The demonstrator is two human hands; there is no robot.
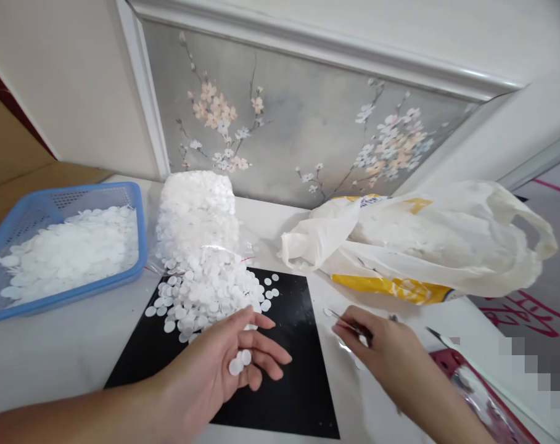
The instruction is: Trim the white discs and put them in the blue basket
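Observation:
My left hand (215, 361) is palm up over the black mat (303, 382), with its fingers loosely curled and apart. A few small white discs (235, 367) lie in it, against the fingers. Just beyond its fingertips is a heap of white discs (215, 283), spilling from a clear plastic bag (197, 203) onto the mat. To the right of the mat, my right hand (388, 345) pinches thin metal tweezers (343, 321). Their tip is at a single white disc (327, 312) on the white table. Something pale and shiny under that hand is partly hidden.
On the left stands a blue basket (144, 246) holding many white discs. A white and yellow plastic bag (414, 246) lies at the back right. A pink-red case (446, 361) and a slim dark-tipped tool (440, 336) are at right. Behind is a framed floral panel (298, 117).

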